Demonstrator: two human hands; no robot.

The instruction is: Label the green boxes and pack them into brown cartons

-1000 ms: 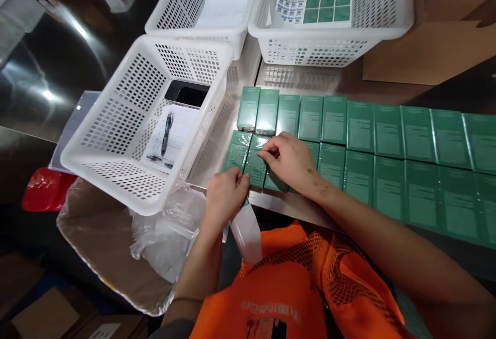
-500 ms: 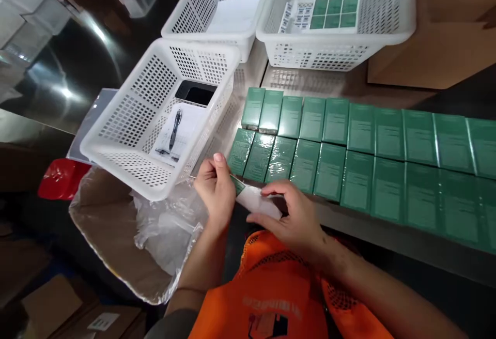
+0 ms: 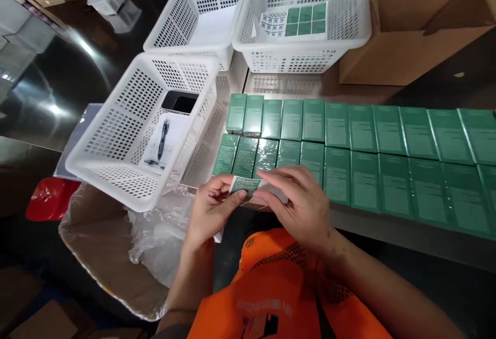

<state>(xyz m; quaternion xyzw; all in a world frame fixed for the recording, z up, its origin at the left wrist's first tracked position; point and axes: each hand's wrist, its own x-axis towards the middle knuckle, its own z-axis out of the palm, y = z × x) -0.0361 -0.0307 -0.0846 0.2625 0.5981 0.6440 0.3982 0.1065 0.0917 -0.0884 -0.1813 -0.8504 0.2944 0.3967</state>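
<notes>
While both hands work at the table edge:
Left hand: pinches the green label strip, steadying it.
Right hand: fingers closed on the strip's backing, near the green boxes.

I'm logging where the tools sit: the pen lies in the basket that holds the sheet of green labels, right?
Not quite. The pen lies in the near-left basket, on a paper beside a dark tray, as the head view shows. The sheet of green labels is in the far-right basket.
</notes>
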